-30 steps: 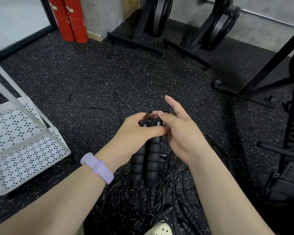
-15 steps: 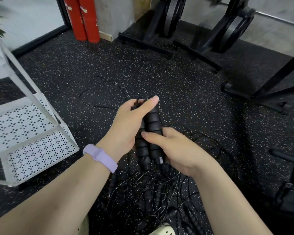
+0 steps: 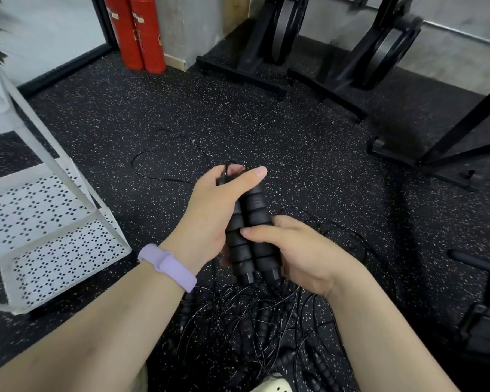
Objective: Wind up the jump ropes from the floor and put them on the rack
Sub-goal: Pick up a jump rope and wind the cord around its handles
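A black speckled rubber floor (image 3: 309, 142) is lying under a white perforated metal rack (image 3: 40, 222) at the left. A tangled heap of thin black jump ropes (image 3: 252, 329) is sitting below the hands. The left hand (image 3: 210, 219) and the right hand (image 3: 300, 250) are both gripping a pair of black ribbed foam handles (image 3: 249, 236), held side by side above the heap.

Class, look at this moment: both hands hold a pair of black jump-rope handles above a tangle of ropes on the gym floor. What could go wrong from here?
1. The thin black cord trailing across the speckled floor may snag in the tangled pile of black ropes below and drag others along.
2. The left hand and right hand grip only the two ribbed black foam handles; loose winding could unravel before reaching the white perforated metal rack.
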A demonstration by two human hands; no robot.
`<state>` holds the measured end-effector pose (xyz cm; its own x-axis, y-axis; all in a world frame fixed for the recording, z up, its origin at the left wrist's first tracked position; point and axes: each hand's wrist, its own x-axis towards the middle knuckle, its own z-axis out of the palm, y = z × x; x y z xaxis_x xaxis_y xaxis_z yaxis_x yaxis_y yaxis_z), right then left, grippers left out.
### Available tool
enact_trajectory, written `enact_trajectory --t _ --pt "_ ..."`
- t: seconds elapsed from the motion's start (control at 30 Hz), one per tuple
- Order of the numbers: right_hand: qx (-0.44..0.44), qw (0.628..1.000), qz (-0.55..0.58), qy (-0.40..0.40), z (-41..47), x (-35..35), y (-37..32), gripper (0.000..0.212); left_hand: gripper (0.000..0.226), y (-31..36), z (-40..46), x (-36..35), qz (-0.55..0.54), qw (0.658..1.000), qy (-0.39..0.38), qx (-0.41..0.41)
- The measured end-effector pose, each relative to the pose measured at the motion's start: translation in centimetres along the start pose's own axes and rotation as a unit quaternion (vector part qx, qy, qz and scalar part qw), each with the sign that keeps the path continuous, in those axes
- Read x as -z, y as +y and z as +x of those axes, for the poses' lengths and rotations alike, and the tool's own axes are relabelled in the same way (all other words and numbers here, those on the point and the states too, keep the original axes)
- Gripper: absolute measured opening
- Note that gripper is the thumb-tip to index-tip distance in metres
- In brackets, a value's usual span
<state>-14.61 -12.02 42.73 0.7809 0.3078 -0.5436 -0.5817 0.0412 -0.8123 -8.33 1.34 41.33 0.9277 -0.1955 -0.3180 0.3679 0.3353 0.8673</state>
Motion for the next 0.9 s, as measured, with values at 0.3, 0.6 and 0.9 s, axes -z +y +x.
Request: enact_trajectory --t 0.3,0.6,0.9 --pt "0.032 0.996 0.053 -0.060 0.1 0.3 0.3 0.041 0.029 0.3 -0.7 -0.8 -0.034 0.999 -0.005 -0.035" --pt "0.021 0.938 0.229 -0.260 0.7 -0.4 0.8 0.029 0.030 2.3 -2.0 0.1 0.096 0.994 -0.029 -0.048" --pt "0.019 0.924 0.219 -0.311 0.3 -0.4 0.4 0.037 0.060 2.0 0.4 3.6 0.228 0.955 -0.024 -0.188"
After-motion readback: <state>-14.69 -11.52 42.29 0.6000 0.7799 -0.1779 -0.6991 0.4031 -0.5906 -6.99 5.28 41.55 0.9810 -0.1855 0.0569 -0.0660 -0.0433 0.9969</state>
